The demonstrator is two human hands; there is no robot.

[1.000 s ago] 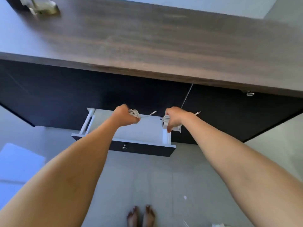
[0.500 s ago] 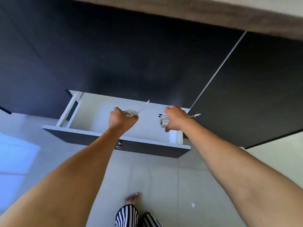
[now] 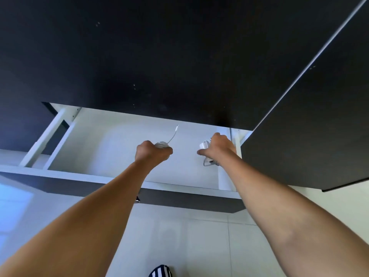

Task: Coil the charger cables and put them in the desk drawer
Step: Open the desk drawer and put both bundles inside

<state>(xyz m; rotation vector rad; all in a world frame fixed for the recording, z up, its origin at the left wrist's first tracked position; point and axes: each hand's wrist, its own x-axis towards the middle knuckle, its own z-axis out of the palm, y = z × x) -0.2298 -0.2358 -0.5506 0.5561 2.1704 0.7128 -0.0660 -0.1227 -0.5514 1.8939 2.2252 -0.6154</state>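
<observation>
The white desk drawer (image 3: 111, 148) stands pulled open below the dark desk front. Inside it, near the middle, my left hand (image 3: 151, 152) is fisted around a coiled white cable (image 3: 162, 144); a loose end with its plug sticks up behind the fist. My right hand (image 3: 218, 146) is low at the drawer's right side, resting on a second white cable coil with a charger block (image 3: 204, 145). One loop of that cable pokes out under the palm. Its fingers look loosely bent over the coil; the grip itself is partly hidden.
The dark desk front (image 3: 179, 56) fills the upper view. A dark side panel (image 3: 311, 136) stands close on the right of the drawer. The drawer's dark front panel (image 3: 179, 198) with a small keyhole lies near my arms. Pale floor tiles below.
The view has tilted down and closer; the desktop is out of sight. Both hands have sunk lower into the drawer with the coils, the right hand toward the drawer's right wall.
</observation>
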